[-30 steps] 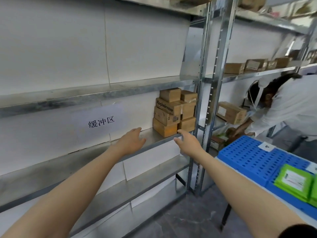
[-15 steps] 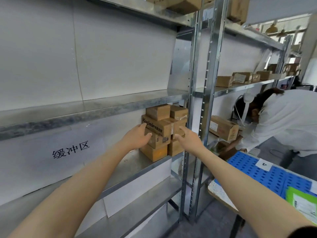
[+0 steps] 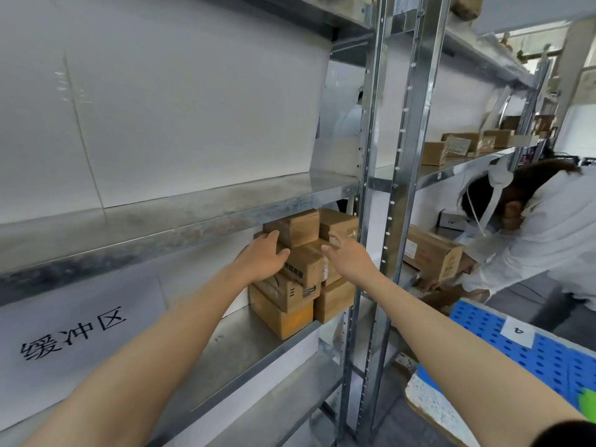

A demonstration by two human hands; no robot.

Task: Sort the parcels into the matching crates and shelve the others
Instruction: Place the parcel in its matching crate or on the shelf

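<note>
Two hands bracket the parcel stack (image 3: pixel 303 275) at the right end of the shelf (image 3: pixel 238 350).
From the hands, the parcel stack stands dead ahead at 12 o'clock, its long axis upright. The left hand (image 3: pixel 262 259) is nearer, its spread fingers touching the 9 o'clock side without closing on anything. The right hand (image 3: pixel 347 257) is slack and empty at the 3 o'clock side, beside the upright post (image 3: pixel 367 188); contact cannot be told.

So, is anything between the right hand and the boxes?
Nothing visible. The right hand is open just in front of the boxes; the steel post stands to its right, outside the path.
</note>
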